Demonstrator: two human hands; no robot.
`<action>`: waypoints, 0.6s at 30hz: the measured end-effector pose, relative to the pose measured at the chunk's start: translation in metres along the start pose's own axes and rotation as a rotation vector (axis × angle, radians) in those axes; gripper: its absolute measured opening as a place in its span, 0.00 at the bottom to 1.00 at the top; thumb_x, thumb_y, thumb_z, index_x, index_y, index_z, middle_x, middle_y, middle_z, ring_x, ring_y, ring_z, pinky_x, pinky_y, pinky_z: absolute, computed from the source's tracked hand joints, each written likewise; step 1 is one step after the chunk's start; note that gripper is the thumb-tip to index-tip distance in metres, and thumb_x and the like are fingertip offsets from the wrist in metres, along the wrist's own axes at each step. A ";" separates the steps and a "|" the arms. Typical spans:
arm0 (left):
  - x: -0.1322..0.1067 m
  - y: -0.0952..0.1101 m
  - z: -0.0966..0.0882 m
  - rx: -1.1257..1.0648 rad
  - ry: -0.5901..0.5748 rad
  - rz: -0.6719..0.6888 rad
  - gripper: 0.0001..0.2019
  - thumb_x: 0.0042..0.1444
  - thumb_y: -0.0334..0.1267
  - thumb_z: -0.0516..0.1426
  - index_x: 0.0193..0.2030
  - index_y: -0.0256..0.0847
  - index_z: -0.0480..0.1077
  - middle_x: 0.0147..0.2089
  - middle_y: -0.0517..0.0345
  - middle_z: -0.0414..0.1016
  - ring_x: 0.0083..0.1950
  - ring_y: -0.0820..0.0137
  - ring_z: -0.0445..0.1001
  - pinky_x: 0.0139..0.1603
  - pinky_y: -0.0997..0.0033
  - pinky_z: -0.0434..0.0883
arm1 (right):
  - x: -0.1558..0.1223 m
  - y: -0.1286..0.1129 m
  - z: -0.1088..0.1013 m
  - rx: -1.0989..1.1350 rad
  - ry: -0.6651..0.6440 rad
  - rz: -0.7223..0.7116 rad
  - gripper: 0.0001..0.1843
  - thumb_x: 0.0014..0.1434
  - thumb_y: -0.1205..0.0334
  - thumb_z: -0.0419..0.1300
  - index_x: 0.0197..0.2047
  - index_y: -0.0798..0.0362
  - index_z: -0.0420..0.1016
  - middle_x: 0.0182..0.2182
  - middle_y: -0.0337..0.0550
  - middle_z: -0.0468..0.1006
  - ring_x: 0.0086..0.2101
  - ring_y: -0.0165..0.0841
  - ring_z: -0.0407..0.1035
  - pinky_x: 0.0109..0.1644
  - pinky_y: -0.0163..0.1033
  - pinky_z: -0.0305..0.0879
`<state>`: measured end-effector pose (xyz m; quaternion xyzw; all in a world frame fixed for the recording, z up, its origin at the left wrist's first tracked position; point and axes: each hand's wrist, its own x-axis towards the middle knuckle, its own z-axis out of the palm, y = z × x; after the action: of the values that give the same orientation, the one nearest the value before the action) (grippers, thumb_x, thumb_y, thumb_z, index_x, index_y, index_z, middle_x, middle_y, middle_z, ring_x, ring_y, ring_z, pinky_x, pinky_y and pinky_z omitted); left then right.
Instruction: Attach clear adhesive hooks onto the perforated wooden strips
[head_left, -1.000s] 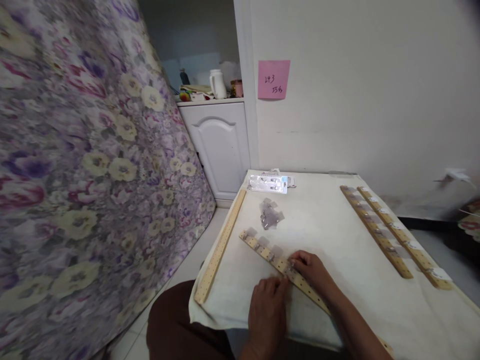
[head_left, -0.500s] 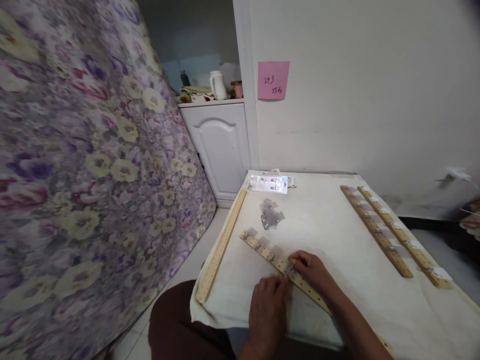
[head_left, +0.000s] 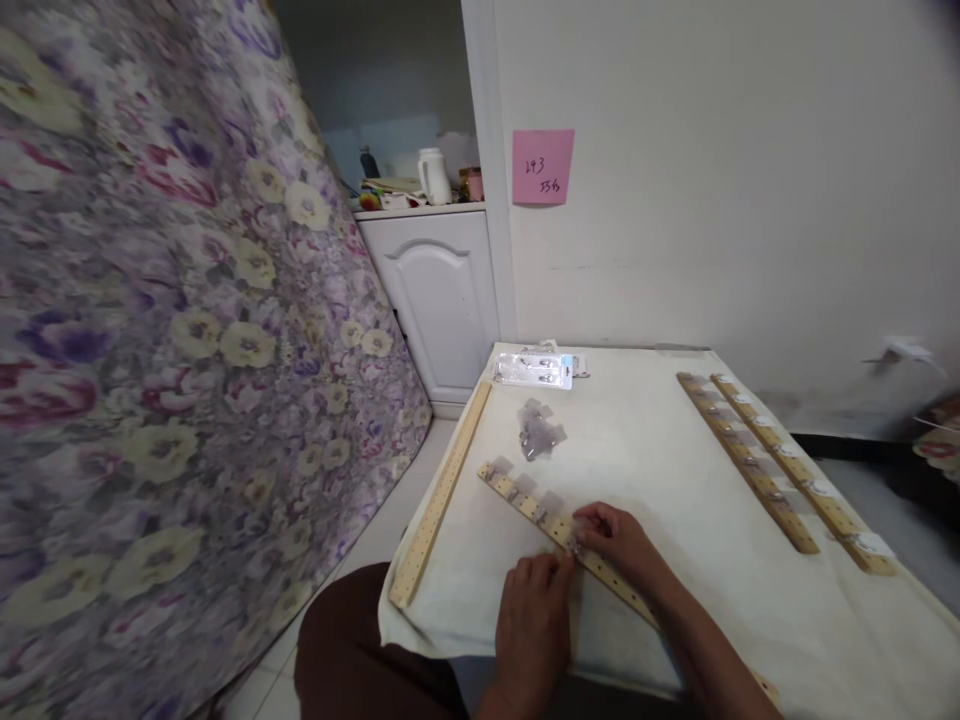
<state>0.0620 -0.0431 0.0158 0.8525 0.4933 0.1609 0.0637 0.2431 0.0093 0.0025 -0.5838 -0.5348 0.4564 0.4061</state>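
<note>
A wooden strip with a row of holes (head_left: 619,587) lies slantwise on the cloth in front of me. Several small metal clips with clear tabs (head_left: 541,511) sit along its far-left part. My right hand (head_left: 616,535) pinches another small clip with a clear tab (head_left: 576,546) at the strip's middle. Against the strip's near edge, beside that clip, rest the curled fingers of my left hand (head_left: 534,612); what they grip, if anything, is hidden. A loose heap of clear-tabbed clips (head_left: 537,432) lies beyond the strip.
A bare holed wooden strip (head_left: 439,500) runs along the table's left edge. Two strips bearing clips, one darker (head_left: 750,465) and one with white pieces (head_left: 795,468), lie at the right. Clear packaging (head_left: 532,369) is at the back. A floral curtain (head_left: 187,350) hangs left.
The view has shifted very slightly. Both hands stay at the same place on the strip, with the right fingers moving only a little at the clip.
</note>
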 end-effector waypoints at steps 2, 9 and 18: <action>0.000 0.000 0.001 0.007 -0.002 -0.004 0.25 0.58 0.25 0.50 0.60 0.50 0.59 0.45 0.57 0.67 0.45 0.65 0.62 0.46 0.64 0.62 | 0.000 0.000 0.000 0.002 0.003 -0.002 0.15 0.46 0.62 0.60 0.39 0.56 0.75 0.29 0.42 0.77 0.31 0.34 0.69 0.37 0.38 0.64; 0.000 -0.002 0.003 -0.017 -0.015 0.007 0.26 0.58 0.25 0.51 0.61 0.49 0.58 0.47 0.56 0.67 0.46 0.65 0.62 0.46 0.64 0.63 | 0.001 0.002 0.001 -0.035 0.013 -0.006 0.17 0.47 0.62 0.60 0.41 0.57 0.75 0.28 0.41 0.76 0.29 0.33 0.68 0.35 0.38 0.63; 0.000 -0.002 0.003 0.020 0.005 0.017 0.25 0.58 0.26 0.51 0.61 0.48 0.59 0.46 0.56 0.67 0.45 0.65 0.63 0.45 0.64 0.64 | -0.001 -0.002 -0.001 -0.090 0.030 -0.020 0.18 0.47 0.61 0.59 0.42 0.56 0.76 0.29 0.41 0.77 0.30 0.34 0.69 0.36 0.38 0.64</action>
<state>0.0614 -0.0417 0.0125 0.8567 0.4880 0.1584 0.0524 0.2432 0.0082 0.0046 -0.6030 -0.5544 0.4190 0.3918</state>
